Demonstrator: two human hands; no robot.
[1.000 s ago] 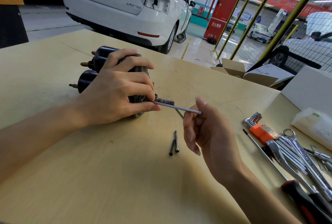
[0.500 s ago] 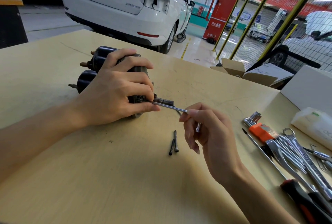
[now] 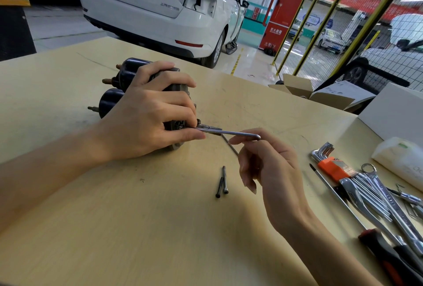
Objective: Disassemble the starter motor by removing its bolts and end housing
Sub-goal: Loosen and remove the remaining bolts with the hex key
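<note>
The black starter motor lies on its side on the wooden table. My left hand grips its grey end housing from above, thumb and forefinger closed around the near end of a silver hex key. The key runs right from the housing to its bend. My right hand holds that bent end with curled fingers, the forefinger tip under the shaft. Two removed long bolts lie side by side in front of the hands. A third thin rod lies under the key.
At the right lie a hex key set in an orange holder, several wrenches and a black-and-red-handled screwdriver. A wrapped white pack, a white box and a cardboard box stand along the far right edge.
My right hand has turned round the key's outer end, so its fingers went from behind the shaft to below it and the bend now shows. The left hand and motor stayed put.
</note>
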